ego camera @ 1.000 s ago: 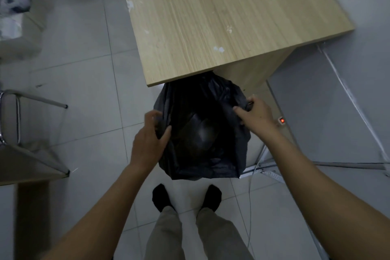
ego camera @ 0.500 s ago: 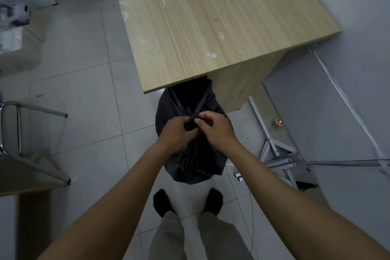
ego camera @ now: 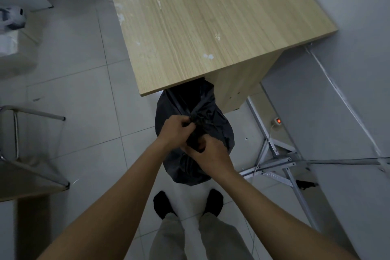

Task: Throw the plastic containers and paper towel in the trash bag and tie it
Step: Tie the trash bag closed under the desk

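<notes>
A black trash bag (ego camera: pixel 219 131) stands on the tiled floor just below the front edge of the wooden table (ego camera: pixel 211 23). Its mouth is gathered into a twisted bunch at the top. My left hand (ego camera: pixel 175 131) pinches the bunched plastic from the left. Just below and to the right, my right hand (ego camera: pixel 209 156) grips another part of the gathered top. What is inside the bag is hidden.
A metal chair (ego camera: pixel 19 150) stands at the left. Grey metal legs (ego camera: pixel 272 162) and a power strip with a red light (ego camera: pixel 278 121) lie to the right by the wall. My feet (ego camera: pixel 187 202) stand just behind the bag. A white object (ego camera: pixel 12 17) sits at far left.
One second ago my hands held the bag's mouth wide open. They came together, the mouth closed into a bunch, and my right hand has since moved slightly below the left.
</notes>
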